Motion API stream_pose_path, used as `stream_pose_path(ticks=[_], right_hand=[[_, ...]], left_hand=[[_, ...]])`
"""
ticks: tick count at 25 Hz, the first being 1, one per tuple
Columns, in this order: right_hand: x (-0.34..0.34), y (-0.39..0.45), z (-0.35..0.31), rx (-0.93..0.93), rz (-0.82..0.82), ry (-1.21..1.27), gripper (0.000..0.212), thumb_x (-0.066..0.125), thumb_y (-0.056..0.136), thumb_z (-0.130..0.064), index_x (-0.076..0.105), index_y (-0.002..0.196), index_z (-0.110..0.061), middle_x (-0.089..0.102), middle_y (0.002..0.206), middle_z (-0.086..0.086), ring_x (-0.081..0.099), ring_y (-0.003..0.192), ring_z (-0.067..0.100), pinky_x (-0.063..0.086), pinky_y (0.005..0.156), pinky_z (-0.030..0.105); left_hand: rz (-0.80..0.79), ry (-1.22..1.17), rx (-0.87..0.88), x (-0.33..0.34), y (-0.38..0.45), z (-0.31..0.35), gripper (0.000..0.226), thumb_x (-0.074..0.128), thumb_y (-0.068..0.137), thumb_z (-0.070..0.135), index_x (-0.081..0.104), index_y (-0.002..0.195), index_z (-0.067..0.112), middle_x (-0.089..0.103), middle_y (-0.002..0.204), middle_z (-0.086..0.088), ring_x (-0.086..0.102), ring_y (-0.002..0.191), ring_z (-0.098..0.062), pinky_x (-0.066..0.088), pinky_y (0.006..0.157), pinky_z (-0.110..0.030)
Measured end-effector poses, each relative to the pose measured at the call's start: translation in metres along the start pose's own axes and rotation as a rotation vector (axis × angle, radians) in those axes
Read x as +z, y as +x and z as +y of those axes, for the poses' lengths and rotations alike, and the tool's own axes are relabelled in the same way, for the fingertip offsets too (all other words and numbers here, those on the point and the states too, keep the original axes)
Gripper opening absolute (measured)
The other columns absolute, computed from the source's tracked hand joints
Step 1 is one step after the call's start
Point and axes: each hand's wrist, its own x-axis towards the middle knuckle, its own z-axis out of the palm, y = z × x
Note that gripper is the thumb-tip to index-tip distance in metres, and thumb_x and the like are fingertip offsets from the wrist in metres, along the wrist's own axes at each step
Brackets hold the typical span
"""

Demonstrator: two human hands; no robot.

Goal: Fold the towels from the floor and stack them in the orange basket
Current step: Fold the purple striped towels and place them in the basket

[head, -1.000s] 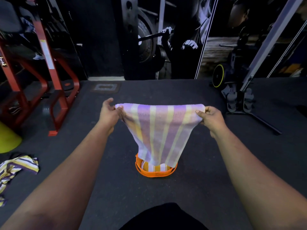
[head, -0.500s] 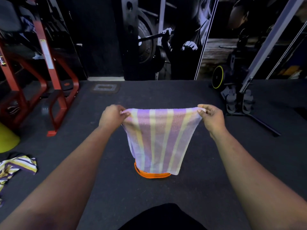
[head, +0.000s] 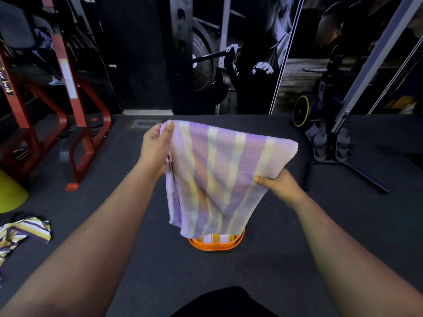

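Note:
A purple-and-yellow striped towel [head: 219, 175] hangs folded in the air above the orange basket [head: 215, 245]. My left hand [head: 155, 149] pinches its upper left corner. My right hand [head: 281, 185] grips its right edge lower down, thumb on top. The towel's top right corner [head: 293, 145] stands free above my right hand. Only the near rim of the basket shows below the towel, and an orange-and-white striped towel [head: 216, 237] lies inside it. Another purple, yellow and white striped towel [head: 21, 234] lies crumpled on the floor at the far left.
A red steel rack [head: 75, 124] stands on the dark rubber floor at the left, with a yellow-green cone [head: 10, 193] beside it. A black stand with a yellow-rimmed wheel [head: 332, 143] sits at the right. Wall posters close the back.
My right hand has slid down from the top right corner to the towel's right edge. My left hand has lifted its corner higher. The towel now hangs slanted.

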Motion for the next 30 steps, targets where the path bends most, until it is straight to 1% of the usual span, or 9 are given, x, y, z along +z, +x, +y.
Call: stream_pose_path(ticks=[2,4,6,8,12,14,16,22,30], right_hand=[[0.004,0.001,0.008,0.022,0.078,0.081,0.034,0.080,0.083,-0.017,0.072,0.115,-0.011,0.076,0.112,0.005,0.070,0.111,0.027,0.058,0.092,0.039],[0.003,0.007,-0.002,0.033,0.137,0.234,0.027,0.075,0.088,-0.013,0.072,0.115,-0.011,0.076,0.113,0.006,0.071,0.109,0.025,0.057,0.093,0.041],[-0.002,0.013,-0.015,0.055,0.150,0.273,0.026,0.075,0.090,-0.015,0.071,0.115,-0.012,0.076,0.113,0.007,0.072,0.107,0.025,0.058,0.093,0.042],[-0.010,0.015,-0.024,0.063,0.153,0.312,0.029,0.074,0.090,-0.019,0.070,0.117,-0.011,0.076,0.113,0.009,0.072,0.106,0.029,0.060,0.089,0.042],[-0.016,0.002,-0.019,0.257,-0.137,0.340,0.065,0.087,0.072,-0.035,0.064,0.126,-0.008,0.075,0.115,0.010,0.072,0.106,0.028,0.061,0.085,0.045],[-0.009,-0.006,-0.005,0.325,-0.225,0.159,0.056,0.085,0.076,-0.026,0.068,0.123,-0.001,0.075,0.114,0.016,0.072,0.106,0.032,0.060,0.088,0.041],[-0.003,-0.008,0.008,0.282,-0.081,0.159,0.037,0.077,0.087,-0.018,0.069,0.118,0.001,0.074,0.113,0.021,0.072,0.103,0.034,0.060,0.085,0.038],[-0.008,-0.008,0.015,0.263,-0.012,0.317,0.037,0.075,0.088,-0.022,0.068,0.121,-0.006,0.075,0.112,0.015,0.072,0.101,0.028,0.061,0.080,0.035],[-0.009,-0.009,0.007,0.314,-0.019,0.209,0.036,0.076,0.087,-0.026,0.070,0.116,-0.004,0.076,0.110,0.014,0.074,0.096,0.028,0.061,0.079,0.037]], left_hand=[[-0.069,-0.219,-0.032,-0.005,0.010,0.011,0.022,0.070,0.094,0.039,0.067,0.097,0.017,0.073,0.082,-0.002,0.069,0.067,-0.014,0.055,0.054,-0.026],[-0.284,0.067,-0.070,-0.027,0.001,-0.006,0.046,0.081,0.085,0.029,0.064,0.121,0.005,0.076,0.111,-0.012,0.074,0.102,-0.026,0.062,0.083,-0.040],[-0.410,0.504,-0.218,-0.049,-0.027,-0.037,0.048,0.088,0.078,0.023,0.069,0.110,-0.008,0.072,0.103,-0.032,0.072,0.090,-0.047,0.062,0.076,-0.053],[-0.308,0.414,-0.272,-0.052,-0.032,-0.046,0.041,0.084,0.080,0.023,0.070,0.099,-0.010,0.066,0.097,-0.044,0.070,0.068,-0.045,0.059,0.057,-0.047],[-0.272,-0.247,-0.337,-0.047,-0.003,-0.032,0.047,0.071,0.093,0.032,0.063,0.131,0.005,0.072,0.120,-0.019,0.072,0.104,-0.028,0.058,0.089,-0.045],[-0.369,-0.009,-0.376,-0.058,-0.018,-0.048,0.036,0.067,0.096,0.023,0.065,0.127,0.006,0.074,0.117,-0.013,0.071,0.110,-0.028,0.057,0.097,-0.047],[-0.401,0.318,-0.390,-0.065,-0.046,-0.074,0.025,0.074,0.089,0.007,0.072,0.113,0.001,0.075,0.111,-0.019,0.072,0.101,-0.032,0.061,0.086,-0.043],[0.010,0.009,-0.430,-0.051,-0.020,-0.078,0.014,0.070,0.092,0.023,0.071,0.099,0.011,0.076,0.089,-0.009,0.072,0.082,-0.026,0.058,0.063,-0.031],[-0.280,0.269,-0.360,-0.066,-0.020,-0.076,0.031,0.084,0.080,0.036,0.077,0.097,0.010,0.078,0.100,-0.014,0.074,0.087,-0.028,0.055,0.073,-0.041]])
